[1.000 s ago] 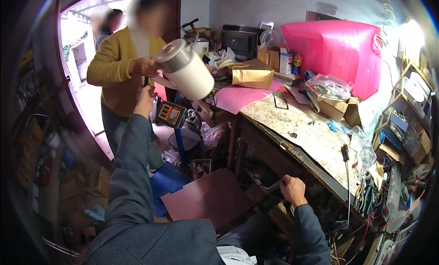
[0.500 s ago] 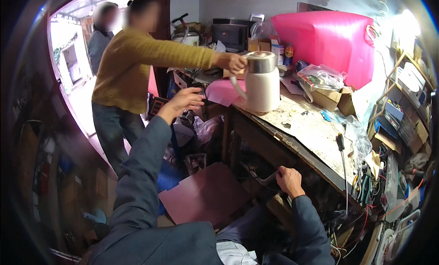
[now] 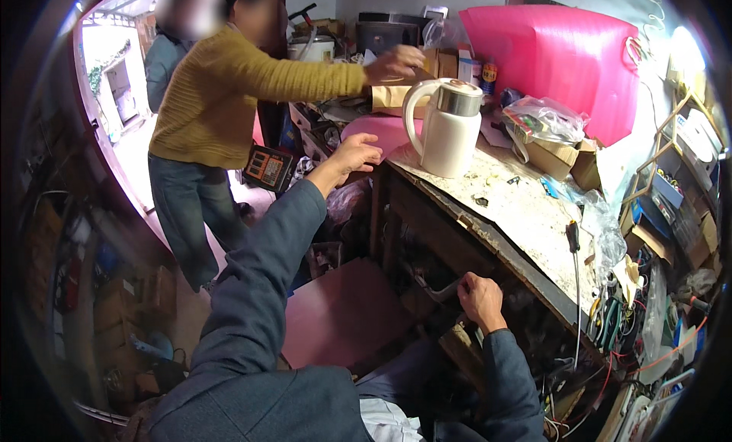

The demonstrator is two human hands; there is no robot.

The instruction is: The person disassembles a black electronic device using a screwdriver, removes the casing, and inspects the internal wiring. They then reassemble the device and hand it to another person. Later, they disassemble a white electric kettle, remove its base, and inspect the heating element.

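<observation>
While my left hand (image 3: 353,158) is stretched well forward, its fingers are loosely open, holding nothing | co-worker's hand (image 3: 396,64) raised, off the white jug (image 3: 450,143) | jug's already parked upright on the tabletop (image 3: 526,227), anything left doesn't show tbh | right hand (image 3: 482,299) low, fingers curled, can't tell if gripping

The dark slate-blue jacket (image 3: 252,400) is of plain, matte cloth, with creases along its long left sleeve (image 3: 263,267) and right sleeve (image 3: 512,381). A wrinkled white garment (image 3: 389,421) shows beneath. Left hand (image 3: 354,154) and right hand (image 3: 482,300) are bare.
</observation>
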